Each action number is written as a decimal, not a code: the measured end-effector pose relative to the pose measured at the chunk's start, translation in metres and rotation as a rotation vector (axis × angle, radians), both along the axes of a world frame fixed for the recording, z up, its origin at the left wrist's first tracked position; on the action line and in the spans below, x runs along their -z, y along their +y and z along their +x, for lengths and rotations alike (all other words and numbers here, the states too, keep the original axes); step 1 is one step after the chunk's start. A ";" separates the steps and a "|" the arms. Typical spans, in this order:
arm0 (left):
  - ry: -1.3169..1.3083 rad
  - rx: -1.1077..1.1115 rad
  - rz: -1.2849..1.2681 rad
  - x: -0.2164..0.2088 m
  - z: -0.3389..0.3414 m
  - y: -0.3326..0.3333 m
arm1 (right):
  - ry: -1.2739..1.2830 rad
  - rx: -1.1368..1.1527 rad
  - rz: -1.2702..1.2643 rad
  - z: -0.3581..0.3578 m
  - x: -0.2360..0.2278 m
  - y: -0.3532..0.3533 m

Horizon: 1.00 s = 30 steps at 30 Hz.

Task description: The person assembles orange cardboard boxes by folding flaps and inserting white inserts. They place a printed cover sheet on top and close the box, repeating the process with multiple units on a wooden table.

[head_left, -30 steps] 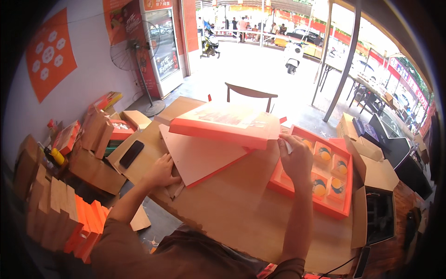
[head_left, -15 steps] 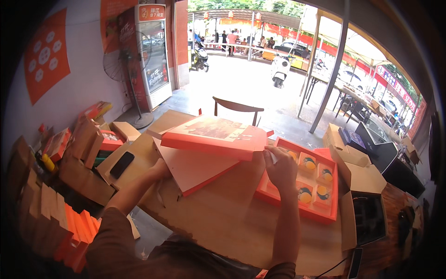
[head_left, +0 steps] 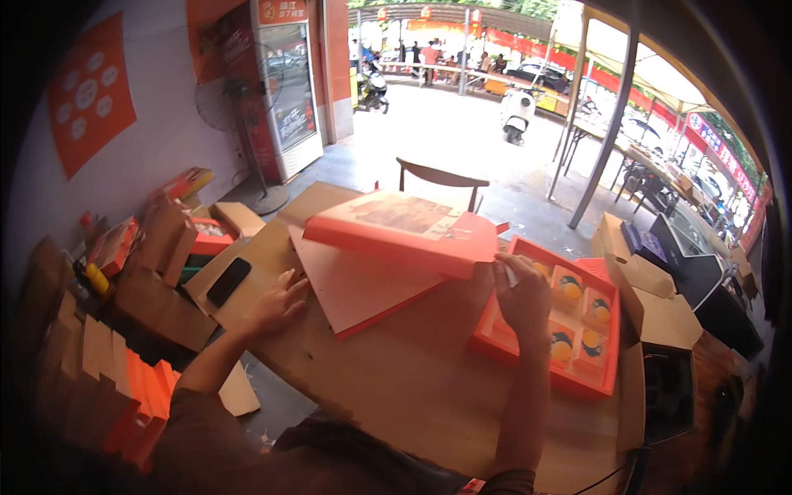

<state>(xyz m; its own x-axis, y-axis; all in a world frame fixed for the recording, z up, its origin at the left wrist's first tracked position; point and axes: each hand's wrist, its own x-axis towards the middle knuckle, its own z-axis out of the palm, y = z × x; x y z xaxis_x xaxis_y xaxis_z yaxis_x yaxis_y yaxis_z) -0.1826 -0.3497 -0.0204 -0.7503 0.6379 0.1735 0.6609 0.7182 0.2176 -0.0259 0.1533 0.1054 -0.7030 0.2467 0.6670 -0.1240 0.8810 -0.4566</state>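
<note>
A red gift-box lid (head_left: 396,240) with a printed top lies tilted above a pale panel with a red edge (head_left: 363,289). My right hand (head_left: 525,297) is closed at the lid's near right corner, with a small white piece showing between its fingers. My left hand (head_left: 279,307) is open, fingers spread over the tabletop just left of the panel, and holds nothing. Beside my right hand, an open red box (head_left: 612,346) contains several clear-wrapped round items (head_left: 561,346) with yellow and dark-blue markings, set in compartments. My right forearm crosses its left side.
A black phone (head_left: 229,281) lies on cardboard at the left of the brown table (head_left: 396,396). Cartons and red boxes (head_left: 148,396) are piled at the far left. An open carton (head_left: 660,318) stands on the right. A wooden chair (head_left: 443,175) is behind the table.
My left hand has come away from the pale panel's left side and opened, moving slightly left. My right hand stays at the lid's corner. The whole view has shifted a little.
</note>
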 end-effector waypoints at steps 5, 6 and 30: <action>-0.038 -0.071 0.049 0.002 0.031 0.000 | -0.006 -0.017 0.021 -0.002 0.000 0.000; -0.027 -0.055 0.057 0.001 0.029 0.002 | -0.003 -0.027 0.024 -0.003 0.000 0.000; -0.093 -0.256 0.269 -0.021 0.049 0.046 | 0.019 -0.003 0.008 -0.003 -0.001 0.004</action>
<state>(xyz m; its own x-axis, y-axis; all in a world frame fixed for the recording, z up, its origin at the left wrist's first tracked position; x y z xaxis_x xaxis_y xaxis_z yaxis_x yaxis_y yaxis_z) -0.1334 -0.3033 0.0008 -0.9001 0.3684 0.2327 0.4357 0.7666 0.4716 -0.0291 0.1574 0.1062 -0.6906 0.2395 0.6824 -0.1350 0.8843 -0.4470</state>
